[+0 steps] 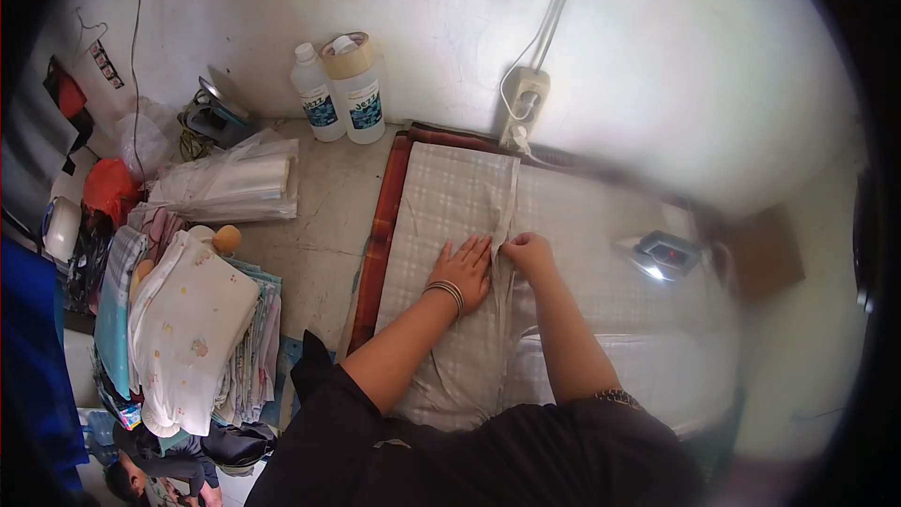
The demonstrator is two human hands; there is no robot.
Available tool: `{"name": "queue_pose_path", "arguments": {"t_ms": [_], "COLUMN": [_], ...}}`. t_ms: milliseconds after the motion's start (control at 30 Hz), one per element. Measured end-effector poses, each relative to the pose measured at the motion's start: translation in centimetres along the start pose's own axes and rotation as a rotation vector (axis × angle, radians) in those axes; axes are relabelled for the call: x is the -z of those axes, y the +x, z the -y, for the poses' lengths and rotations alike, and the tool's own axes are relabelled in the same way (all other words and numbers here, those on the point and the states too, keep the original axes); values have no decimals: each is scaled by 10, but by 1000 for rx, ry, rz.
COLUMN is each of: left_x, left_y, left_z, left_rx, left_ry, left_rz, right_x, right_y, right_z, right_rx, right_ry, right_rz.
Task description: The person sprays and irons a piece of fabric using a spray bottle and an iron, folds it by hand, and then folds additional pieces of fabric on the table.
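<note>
A light grey checked cloth lies folded lengthwise on the padded surface, with wrinkles toward its near end. My left hand rests flat on it, fingers stretched out toward the fold edge. Just to the right, my right hand is closed in a pinch on the raised edge of that cloth; the fingertips are partly hidden. A clothes iron sits farther right on the pale checked surface, apart from both hands, and a bright reflection shows near it.
A power strip with a plugged-in cord hangs on the wall. Two bottles, one with a tape roll around its top, stand at the back. Folded clothes and plastic-wrapped packs are stacked left. Another person is low at left.
</note>
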State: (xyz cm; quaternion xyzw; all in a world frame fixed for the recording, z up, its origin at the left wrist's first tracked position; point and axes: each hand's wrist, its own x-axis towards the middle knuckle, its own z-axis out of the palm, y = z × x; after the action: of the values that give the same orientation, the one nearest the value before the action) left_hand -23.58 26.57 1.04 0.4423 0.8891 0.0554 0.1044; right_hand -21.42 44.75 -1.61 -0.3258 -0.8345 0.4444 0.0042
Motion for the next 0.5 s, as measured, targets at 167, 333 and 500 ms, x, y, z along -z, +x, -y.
{"name": "queue_pose_path", "arguments": {"t_ms": [167,333,500], "left_x": [-5,-4,-6], "left_y": [0,1,0], "left_z": [1,2,0], "left_rx": [-15,-9,-13], "left_ry": [-4,12,-6], "left_rz": [-44,-30,-46], "right_x": [0,-12,-5], "right_y": [-17,-33,-24], "right_z": [17,17,21], "right_rx": [287,374,291], "right_ry": [-18,-178,-132], "right_rz": [-171,-260,-229]}}
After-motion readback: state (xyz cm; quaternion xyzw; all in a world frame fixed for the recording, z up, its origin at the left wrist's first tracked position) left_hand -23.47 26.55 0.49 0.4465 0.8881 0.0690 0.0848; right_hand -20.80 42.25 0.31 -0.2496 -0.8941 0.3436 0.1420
